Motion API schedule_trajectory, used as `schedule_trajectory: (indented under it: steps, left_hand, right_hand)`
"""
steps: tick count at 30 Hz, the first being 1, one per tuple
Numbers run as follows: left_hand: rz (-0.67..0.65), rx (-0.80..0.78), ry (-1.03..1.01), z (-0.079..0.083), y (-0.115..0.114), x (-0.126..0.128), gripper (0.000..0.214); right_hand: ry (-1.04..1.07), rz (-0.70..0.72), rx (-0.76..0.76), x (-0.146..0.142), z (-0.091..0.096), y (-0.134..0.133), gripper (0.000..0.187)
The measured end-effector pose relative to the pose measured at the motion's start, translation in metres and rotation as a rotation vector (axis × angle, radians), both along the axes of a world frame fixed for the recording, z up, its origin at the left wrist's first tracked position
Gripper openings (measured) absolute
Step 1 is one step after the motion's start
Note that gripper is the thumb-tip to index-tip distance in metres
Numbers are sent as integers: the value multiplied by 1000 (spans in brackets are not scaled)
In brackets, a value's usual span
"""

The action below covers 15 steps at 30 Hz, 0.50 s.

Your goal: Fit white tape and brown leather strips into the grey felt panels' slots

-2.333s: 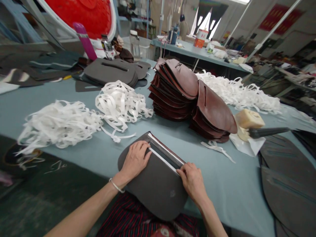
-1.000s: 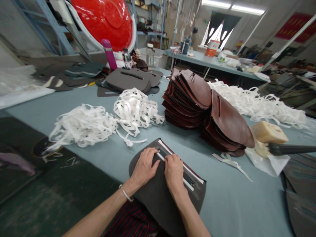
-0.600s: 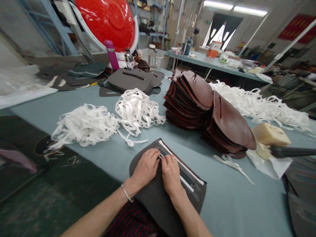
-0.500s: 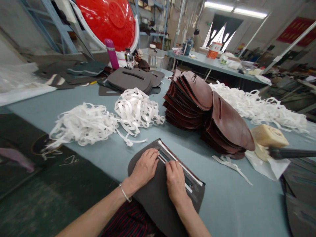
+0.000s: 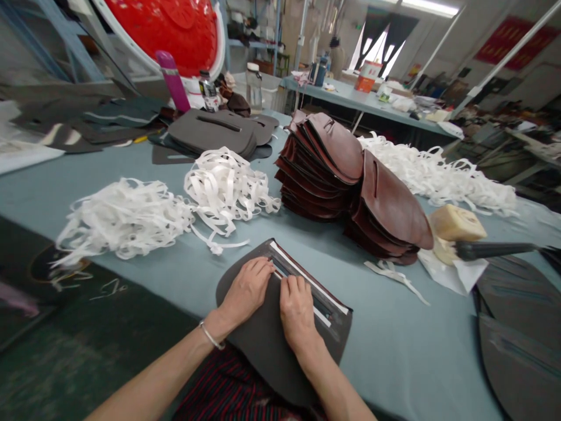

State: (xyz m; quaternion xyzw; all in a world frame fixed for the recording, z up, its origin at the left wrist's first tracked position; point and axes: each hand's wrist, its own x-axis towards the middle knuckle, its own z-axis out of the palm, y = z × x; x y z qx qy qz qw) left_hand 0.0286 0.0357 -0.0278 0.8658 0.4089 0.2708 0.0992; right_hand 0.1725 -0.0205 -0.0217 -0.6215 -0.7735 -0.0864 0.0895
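My left hand (image 5: 248,289) lies flat, fingers extended, pressing the grey panel (image 5: 267,351) at the near edge of the table (image 5: 394,351). My right hand (image 5: 295,307), just beside it, presses its fingertips against the white strip (image 5: 322,318) along the panel's slot. Neither hand grips anything.

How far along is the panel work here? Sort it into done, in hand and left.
Done, it seems: a stack of brown panels mid-table, beside heaps of loose white strips. In hand: left hand and right hand press a grey panel at its slot, edged with white tape. Left, probably: the far grey stack and dark panels on the right.
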Motion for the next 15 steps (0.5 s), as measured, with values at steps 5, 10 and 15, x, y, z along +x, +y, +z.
schedule_trajectory:
  steps: [5, 10, 15]
  left_hand:
    - [-10, 9, -6, 0, 0, 1, 22]
    - [-18, 4, 1, -3, 1, 1, 23]
    - [-24, -20, 6, -5, 3, 0, 23]
  right_hand:
    - [-22, 6, 26, 32, 1, -36, 28]
    - [-6, 24, 53, 59, 4, -66, 32]
    - [44, -19, 44, 67, 2, -79, 33]
